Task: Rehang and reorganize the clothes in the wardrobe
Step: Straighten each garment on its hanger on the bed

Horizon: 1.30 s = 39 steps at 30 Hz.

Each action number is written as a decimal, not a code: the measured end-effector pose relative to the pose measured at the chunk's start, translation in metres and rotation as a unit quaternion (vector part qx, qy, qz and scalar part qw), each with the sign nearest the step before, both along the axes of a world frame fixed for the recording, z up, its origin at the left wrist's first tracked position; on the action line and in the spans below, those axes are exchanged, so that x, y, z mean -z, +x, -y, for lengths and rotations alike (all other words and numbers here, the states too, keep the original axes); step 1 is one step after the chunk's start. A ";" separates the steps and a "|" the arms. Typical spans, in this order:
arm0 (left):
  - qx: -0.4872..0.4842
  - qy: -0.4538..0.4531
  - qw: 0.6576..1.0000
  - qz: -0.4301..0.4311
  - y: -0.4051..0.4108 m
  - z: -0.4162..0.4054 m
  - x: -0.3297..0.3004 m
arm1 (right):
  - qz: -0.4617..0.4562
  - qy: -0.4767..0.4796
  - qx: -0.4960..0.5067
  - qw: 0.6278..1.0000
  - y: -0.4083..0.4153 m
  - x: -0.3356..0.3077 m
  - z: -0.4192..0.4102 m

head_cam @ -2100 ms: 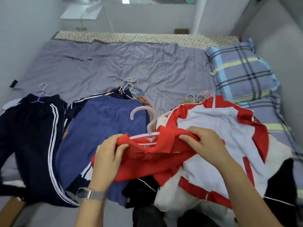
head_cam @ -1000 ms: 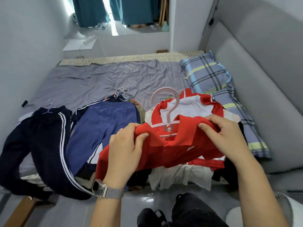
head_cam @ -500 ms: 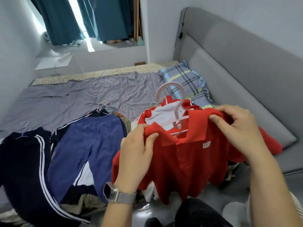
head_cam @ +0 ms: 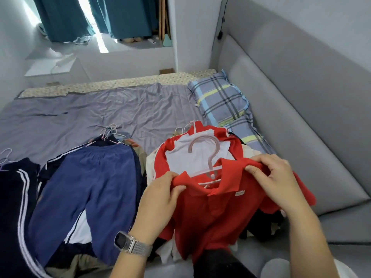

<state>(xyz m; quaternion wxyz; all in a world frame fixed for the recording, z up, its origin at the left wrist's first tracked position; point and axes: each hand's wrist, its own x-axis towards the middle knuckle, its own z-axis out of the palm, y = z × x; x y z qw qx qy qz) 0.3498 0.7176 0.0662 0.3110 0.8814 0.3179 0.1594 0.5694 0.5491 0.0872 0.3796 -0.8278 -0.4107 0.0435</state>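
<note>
A red polo shirt (head_cam: pixel 212 213) hangs on a pale pink hanger (head_cam: pixel 208 153) that I hold up over the bed's near edge. My left hand (head_cam: pixel 160 197) grips the shirt's left shoulder, thumb over the collar. My right hand (head_cam: pixel 275 177) pinches the right shoulder and collar. The hanger's hook stands upright between my hands. Behind it a red and white jacket (head_cam: pixel 180 155) lies on a pile of clothes.
Blue trousers (head_cam: pixel 94 189) and dark striped trousers (head_cam: pixel 16 207) lie on hangers on the grey bed sheet (head_cam: pixel 100 113). A plaid pillow (head_cam: pixel 220 101) rests by the grey padded headboard (head_cam: pixel 291 97) at right. Teal curtains (head_cam: pixel 120 17) hang at the back.
I lifted the red shirt on its hanger off the pile and held it up so it hangs down. My view rose and turned right toward the headboard.
</note>
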 end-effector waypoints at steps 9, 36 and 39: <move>-0.111 0.051 0.992 0.031 0.142 -0.088 0.010 | 0.007 -0.017 -0.009 1.000 0.154 0.026 -0.111; -0.296 -0.115 0.944 -0.094 0.033 -0.174 0.105 | -0.090 -0.360 -0.210 0.904 0.133 0.215 -0.333; -0.285 -0.155 0.943 -0.077 0.006 -0.202 0.116 | -0.199 -0.379 -0.306 0.850 0.061 0.209 -0.347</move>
